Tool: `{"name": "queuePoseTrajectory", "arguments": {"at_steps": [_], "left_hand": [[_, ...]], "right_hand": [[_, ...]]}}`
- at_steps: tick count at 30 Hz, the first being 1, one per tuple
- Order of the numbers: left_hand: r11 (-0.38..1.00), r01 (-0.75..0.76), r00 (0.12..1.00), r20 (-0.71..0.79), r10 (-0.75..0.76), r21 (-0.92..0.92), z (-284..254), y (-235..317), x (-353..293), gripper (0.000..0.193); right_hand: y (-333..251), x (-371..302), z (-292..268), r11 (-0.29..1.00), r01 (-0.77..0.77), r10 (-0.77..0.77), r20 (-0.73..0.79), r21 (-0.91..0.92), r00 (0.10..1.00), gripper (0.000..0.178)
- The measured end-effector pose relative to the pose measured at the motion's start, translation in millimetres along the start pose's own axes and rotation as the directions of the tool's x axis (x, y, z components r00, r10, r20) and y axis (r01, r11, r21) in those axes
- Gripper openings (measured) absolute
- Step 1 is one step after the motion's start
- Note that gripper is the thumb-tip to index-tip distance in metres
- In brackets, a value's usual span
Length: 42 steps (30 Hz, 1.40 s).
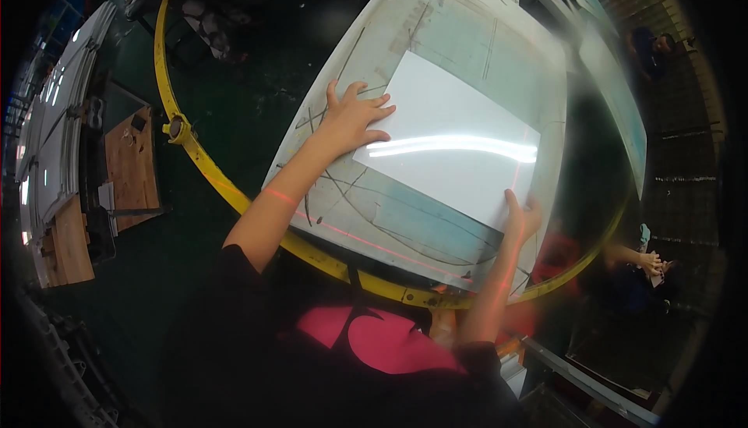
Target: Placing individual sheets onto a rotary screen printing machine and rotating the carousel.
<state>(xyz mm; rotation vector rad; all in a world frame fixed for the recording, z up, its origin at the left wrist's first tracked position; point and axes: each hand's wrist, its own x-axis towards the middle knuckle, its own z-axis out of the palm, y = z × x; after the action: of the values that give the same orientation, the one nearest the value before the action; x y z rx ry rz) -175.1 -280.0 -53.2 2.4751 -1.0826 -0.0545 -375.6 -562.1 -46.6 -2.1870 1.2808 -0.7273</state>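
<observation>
A glossy white rectangular sheet (452, 136) lies at a slant on a pale, worn board (351, 210) marked with dark curved and crossing lines. Bright lamp reflections streak across the sheet. My left hand (354, 120) is spread open at the sheet's left edge, its fingertips and thumb resting on that edge. At the near right corner, my right hand (523, 221) has its thumb at the sheet's edge and the other fingers bent beside it, apparently gripping the corner; those fingers are partly hidden. Thin red light lines cross the board, the sheet and my forearms.
A yellow curved rail (206, 167) rings the board's left and near sides. Stacked white panels (58, 108) and a brown wooden board (128, 159) stand at left. On the right, another person's hands (653, 264) hold something small; a second person (653, 50) is farther back.
</observation>
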Motion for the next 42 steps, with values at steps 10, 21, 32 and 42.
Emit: {"name": "queuePoseTrajectory", "arguments": {"at_steps": [10, 21, 32, 42], "left_hand": [[0.999, 0.0, 0.999, -0.034, 0.002, 0.035, 2, 1, -1, 0.051], [0.997, 0.008, 0.999, -0.047, -0.004, 0.076, 7, 2, -1, 0.05], [0.994, 0.009, 0.999, -0.038, -0.005, 0.106, 9, -2, 0, 0.053], [0.995, 0.054, 0.998, 0.027, -0.056, 0.08, 2, 3, 2, 0.055]], "right_hand": [[16, 7, 7, 0.999, 0.012, -0.013, -0.012, -0.038, 1.0, 0.059], [25, 11, 10, 0.998, 0.003, -0.005, -0.022, -0.063, 1.0, 0.059], [25, 10, 12, 0.998, 0.012, -0.013, -0.027, -0.068, 1.0, 0.06], [26, 11, 12, 0.999, 0.009, -0.009, -0.005, -0.044, 1.0, 0.061]]}}
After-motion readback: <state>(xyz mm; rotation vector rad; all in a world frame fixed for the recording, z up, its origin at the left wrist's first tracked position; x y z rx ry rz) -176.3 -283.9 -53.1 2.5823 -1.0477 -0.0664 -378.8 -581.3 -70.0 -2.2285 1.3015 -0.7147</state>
